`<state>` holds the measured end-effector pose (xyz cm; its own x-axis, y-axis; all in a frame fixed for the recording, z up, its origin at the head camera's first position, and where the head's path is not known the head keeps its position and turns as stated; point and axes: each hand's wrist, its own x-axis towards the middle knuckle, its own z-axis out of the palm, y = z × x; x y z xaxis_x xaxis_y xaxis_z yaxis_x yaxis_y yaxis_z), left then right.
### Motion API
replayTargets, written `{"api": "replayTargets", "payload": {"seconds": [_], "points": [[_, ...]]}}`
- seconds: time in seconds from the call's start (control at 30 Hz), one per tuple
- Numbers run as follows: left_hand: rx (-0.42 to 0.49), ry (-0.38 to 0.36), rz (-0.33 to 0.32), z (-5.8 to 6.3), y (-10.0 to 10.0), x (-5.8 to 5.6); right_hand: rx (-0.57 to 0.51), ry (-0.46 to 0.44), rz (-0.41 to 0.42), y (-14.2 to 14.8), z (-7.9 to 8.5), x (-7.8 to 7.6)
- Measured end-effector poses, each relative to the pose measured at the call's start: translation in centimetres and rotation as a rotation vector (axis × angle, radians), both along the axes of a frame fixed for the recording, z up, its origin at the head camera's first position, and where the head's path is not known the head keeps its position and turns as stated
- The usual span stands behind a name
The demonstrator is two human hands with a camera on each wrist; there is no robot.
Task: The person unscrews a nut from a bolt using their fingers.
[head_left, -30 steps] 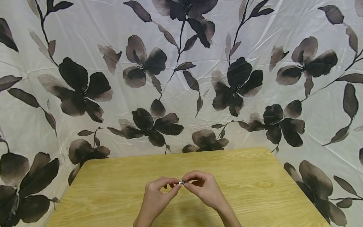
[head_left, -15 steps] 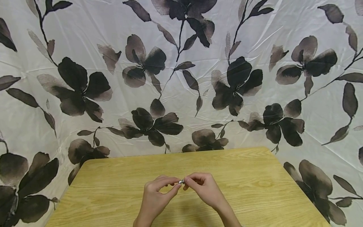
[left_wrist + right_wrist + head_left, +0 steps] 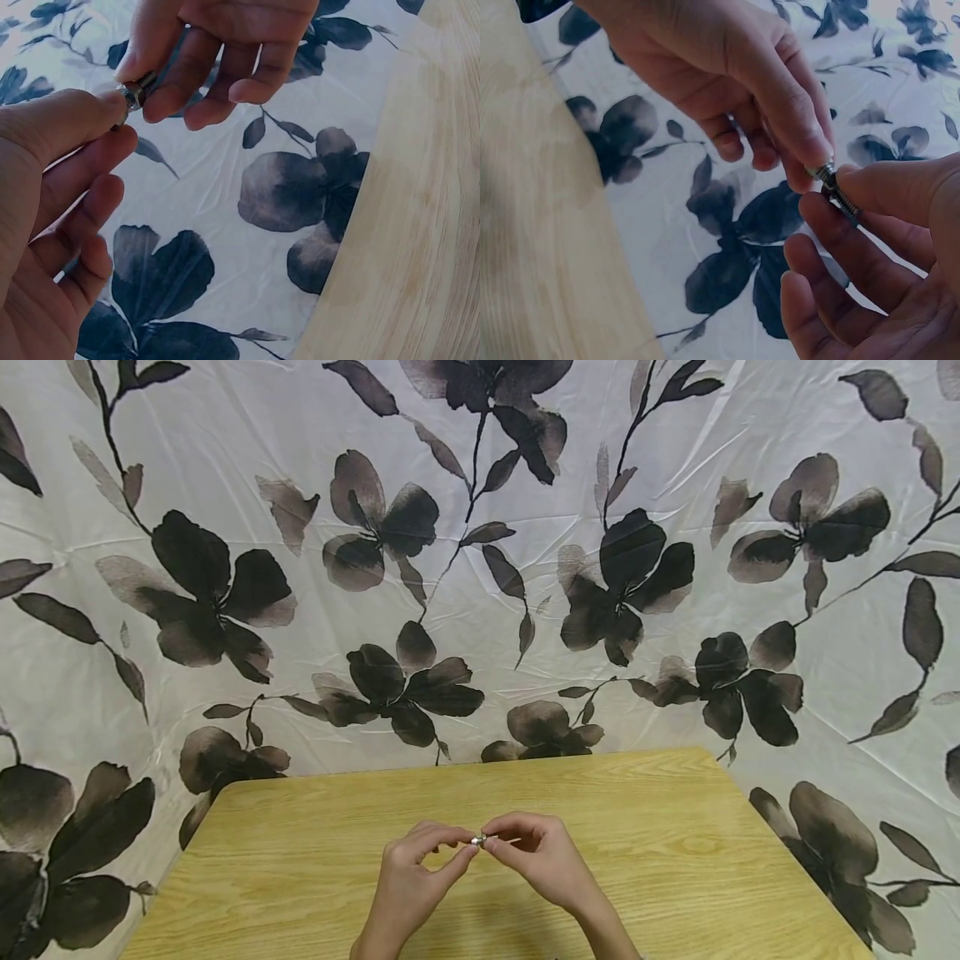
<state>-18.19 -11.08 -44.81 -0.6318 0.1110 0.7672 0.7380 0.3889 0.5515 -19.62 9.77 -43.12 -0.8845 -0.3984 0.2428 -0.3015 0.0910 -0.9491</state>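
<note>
A small metal bolt (image 3: 478, 841) is held between both hands just above the table. Its thread shows in the right wrist view, where the bolt shaft (image 3: 846, 204) reaches past the right thumb. My left hand (image 3: 420, 864) pinches one end between thumb and index finger. My right hand (image 3: 546, 864) has its thumb and index fingertips at a metal nut (image 3: 134, 95) on the bolt; the other fingers are loosely bent. Fingertips hide part of the bolt and nut.
Beneath the hands lies a wood-grain table (image 3: 315, 827) with rounded far corners. A white cloth with dark flowers (image 3: 525, 610) hangs behind it and along both sides.
My right thumb slid forward over the index finger half a second ago and is now back, with the index finger extended again. The left hand keeps its pinch almost unmoved.
</note>
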Motion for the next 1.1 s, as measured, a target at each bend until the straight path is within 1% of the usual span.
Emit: {"api": "replayTargets", "payload": {"seconds": [0.17,0.4,0.5,0.6,0.67,0.77,0.9,1.0,1.1], "points": [[-0.023,0.019,0.037,-0.06,0.02,0.04,-0.004,0.024,-0.001,-0.02,-0.03,0.08],[-0.015,0.005,0.041,-0.01,0.07,0.16,-0.048,0.078,0.025,-0.02,-0.14,0.04],[-0.006,-0.004,0.043,0.07,0.03,0.21,-0.058,0.085,0.015,-0.01,-0.13,0.02],[0.017,0.0,0.034,0.21,0.02,0.24,-0.053,0.063,-0.02,-0.01,-0.01,0.02],[0.03,0.018,0.026,0.29,0.04,0.24,-0.035,0.042,-0.053,0.0,0.06,0.03],[0.041,0.044,0.011,0.35,0.06,0.26,0.002,0.012,-0.073,0.0,0.13,0.01],[0.034,0.058,0.0,0.34,0.06,0.24,0.042,-0.017,-0.065,-0.01,0.17,0.02],[0.029,0.07,-0.009,0.25,0.09,0.15,0.042,-0.038,-0.049,0.02,0.2,0.08],[0.027,0.08,-0.012,0.13,0.12,0.06,0.031,-0.038,-0.035,0.06,0.18,0.11]]}}
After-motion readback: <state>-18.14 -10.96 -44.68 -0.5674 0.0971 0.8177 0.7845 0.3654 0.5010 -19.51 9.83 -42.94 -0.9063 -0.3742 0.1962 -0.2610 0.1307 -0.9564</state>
